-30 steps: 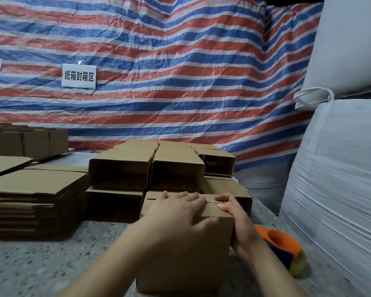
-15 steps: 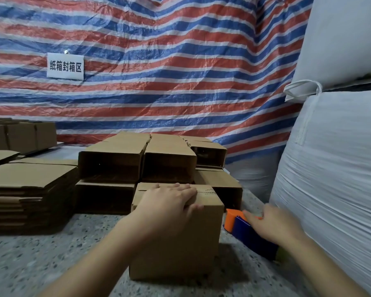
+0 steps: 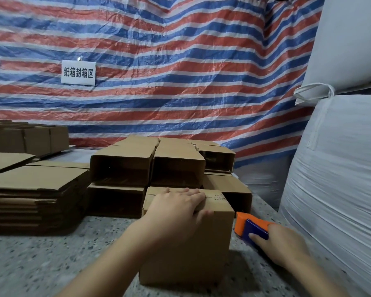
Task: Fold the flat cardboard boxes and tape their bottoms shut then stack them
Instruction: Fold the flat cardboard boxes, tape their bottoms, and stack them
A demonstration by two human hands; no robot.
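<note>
Cardboard box (image 3: pixel 186 249) stands upright on the speckled table (image 3: pixel 36 260), just in front of the stacked folded boxes (image 3: pixel 150 166). Left hand (image 3: pixel 176 211) lies flat over its closed top flaps, fingers spread and straight, thumb hooked over the near edge. Right hand (image 3: pixel 281 243) grips the orange-and-blue tape dispenser (image 3: pixel 250 227) just right of the box, fingers curled around its body. Flat cardboard blanks (image 3: pixel 34 194) sit piled at left.

The left hand (image 3: pixel 176 211) is lying flat on top of an upright box (image 3: pixel 189 251), its thumb curling over the near edge. The right hand (image 3: pixel 281 243) is gripping an orange and blue tape dispenser (image 3: pixel 250 227) just right of the box. Folded boxes (image 3: pixel 150 166) are sitting stacked behind, flat cardboard (image 3: pixel 30 196) piled to the left.
</note>
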